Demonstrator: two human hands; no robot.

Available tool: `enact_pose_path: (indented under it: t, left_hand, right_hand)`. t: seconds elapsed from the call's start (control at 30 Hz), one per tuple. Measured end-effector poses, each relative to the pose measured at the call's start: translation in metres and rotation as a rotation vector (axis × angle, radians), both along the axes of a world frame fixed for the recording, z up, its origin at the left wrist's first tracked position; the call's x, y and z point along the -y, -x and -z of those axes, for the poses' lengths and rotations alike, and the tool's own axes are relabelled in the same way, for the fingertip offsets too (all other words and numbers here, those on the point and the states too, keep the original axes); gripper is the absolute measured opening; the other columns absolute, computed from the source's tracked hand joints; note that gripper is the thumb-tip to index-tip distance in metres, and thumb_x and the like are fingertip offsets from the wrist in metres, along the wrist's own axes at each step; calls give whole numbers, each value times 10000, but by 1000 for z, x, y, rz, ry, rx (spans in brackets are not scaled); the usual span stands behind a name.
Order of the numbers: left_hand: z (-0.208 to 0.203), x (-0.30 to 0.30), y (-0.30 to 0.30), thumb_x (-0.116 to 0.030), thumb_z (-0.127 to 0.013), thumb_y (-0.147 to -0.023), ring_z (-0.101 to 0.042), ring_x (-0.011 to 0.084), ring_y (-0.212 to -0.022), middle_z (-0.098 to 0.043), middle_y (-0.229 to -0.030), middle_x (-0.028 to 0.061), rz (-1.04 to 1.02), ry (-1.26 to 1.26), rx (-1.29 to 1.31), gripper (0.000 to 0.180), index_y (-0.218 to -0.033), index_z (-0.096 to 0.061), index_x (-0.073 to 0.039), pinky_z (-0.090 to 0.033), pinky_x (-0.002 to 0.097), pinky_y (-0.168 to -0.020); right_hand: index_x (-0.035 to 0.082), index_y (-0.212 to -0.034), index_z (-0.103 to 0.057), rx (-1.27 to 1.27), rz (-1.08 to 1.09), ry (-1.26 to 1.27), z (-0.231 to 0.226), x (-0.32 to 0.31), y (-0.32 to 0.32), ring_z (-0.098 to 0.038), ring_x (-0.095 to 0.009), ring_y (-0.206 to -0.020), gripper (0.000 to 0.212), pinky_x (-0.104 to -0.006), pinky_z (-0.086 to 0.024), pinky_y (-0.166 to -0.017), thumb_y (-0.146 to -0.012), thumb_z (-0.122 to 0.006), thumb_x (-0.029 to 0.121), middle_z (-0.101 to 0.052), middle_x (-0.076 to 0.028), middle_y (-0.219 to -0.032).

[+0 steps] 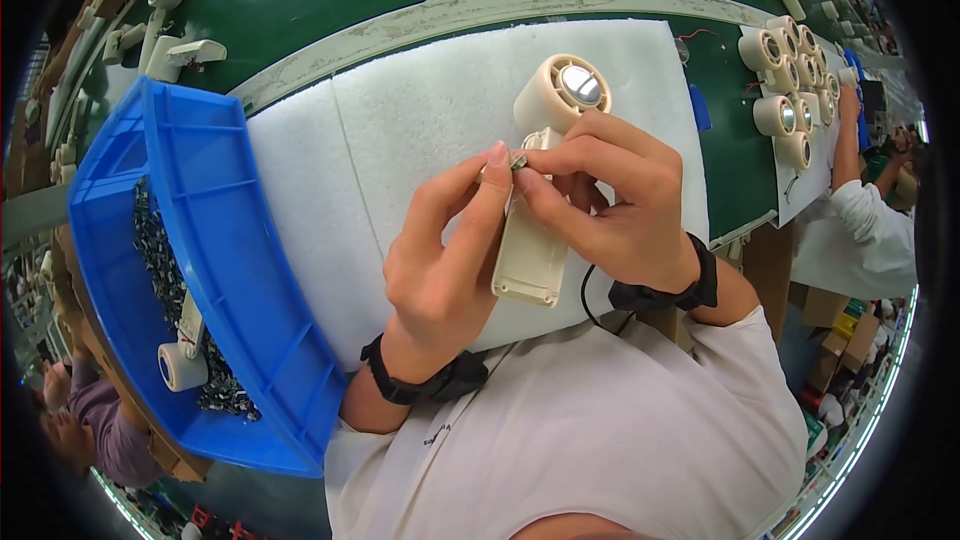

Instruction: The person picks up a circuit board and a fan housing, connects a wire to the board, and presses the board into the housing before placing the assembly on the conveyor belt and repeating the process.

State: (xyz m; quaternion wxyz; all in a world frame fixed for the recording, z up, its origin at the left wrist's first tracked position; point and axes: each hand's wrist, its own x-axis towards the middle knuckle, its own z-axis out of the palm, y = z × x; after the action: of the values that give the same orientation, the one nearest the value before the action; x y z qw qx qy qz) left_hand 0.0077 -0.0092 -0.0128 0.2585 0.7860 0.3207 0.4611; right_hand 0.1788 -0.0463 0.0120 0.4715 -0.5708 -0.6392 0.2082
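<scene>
A cream handheld fan (549,100) lies on a white foam sheet, its round head away from me and its opened handle shell (530,258) toward me. Over the upper end of the handle, my left hand (448,240) and my right hand (625,195) meet fingertip to fingertip. Between their pinched thumbs and index fingers sits a small dark part (518,163), which looks like a little circuit board. Fingers cover most of it, so its shape and any wires are partly hidden. Both wrists wear black bands.
At my left stands a blue bin (215,230) with many small circuit boards (228,380) and another cream fan (183,367) inside. More fan bodies (775,116) stand in a cluster at the right, near a co-worker's arm (848,130). A pale rail (420,28) crosses the green bench beyond the foam sheet (420,100).
</scene>
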Motion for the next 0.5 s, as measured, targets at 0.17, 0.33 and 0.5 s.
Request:
enact_pose_path:
  t: [0.17,0.33,0.5]
  left_hand:
    - [2,-2,-2,110,-722,-832,-739,276,-884,-693,-1144,179,-29,-46,-65,385,-1206,-729,14,-619,329,-730]
    - [2,-13,-1,95,-720,-830,-733,311,-875,-691,-1155,165,4,35,-24,402,-1214,-731,-25,-608,336,-727]
    - [-30,6,17,45,-762,-848,-697,332,-1091,-674,-1262,159,42,300,-38,446,-1273,-714,-81,-581,384,-914]
  right_hand:
    - [-1,-919,-757,49,-17,-5,5,-8,-2,-533,-50,-547,117,-203,-378,-475,-816,-803,-28,-624,-19,-771]
    - [6,-953,-769,94,-77,65,-8,-11,-13,-577,-90,-619,134,-231,-440,-543,-824,-797,-22,-632,-28,-776]
    - [36,-1068,-745,409,-155,-53,-35,-21,-29,-653,-207,-865,290,-333,-530,-751,-798,-841,78,-677,-89,-1002]
